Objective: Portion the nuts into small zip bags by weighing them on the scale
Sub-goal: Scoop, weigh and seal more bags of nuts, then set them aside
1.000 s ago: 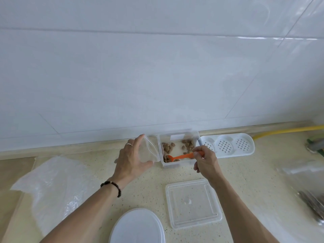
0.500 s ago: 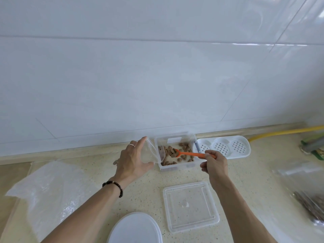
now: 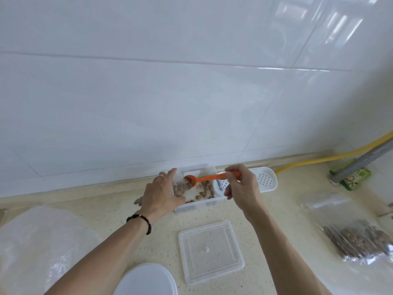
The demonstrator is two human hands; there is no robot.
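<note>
Near the back wall, on the counter, the left hand (image 3: pixel 160 195) holds a small zip bag (image 3: pixel 180 185) open, fingers curled around its thin film, just over the clear container (image 3: pixel 204 204) of nuts (image 3: pixel 205 189). The right hand (image 3: pixel 242 189) pinches the handle end of an orange spoon (image 3: pixel 209 178), its loaded bowl at the bag mouth. I judge the bag light, soft and slippery, so it is best gripped at the rim; loose nuts can roll off easily.

Bare surface (image 3: pixel 265 220) lies open between the clear lid (image 3: pixel 210 252) and the nut bag (image 3: pixel 357 241) (right side); the tub (image 3: pixel 197 204) and white tray (image 3: pixel 266 179) crowd the wall; plastic sheet (image 3: pixel 42 241) fills left.
</note>
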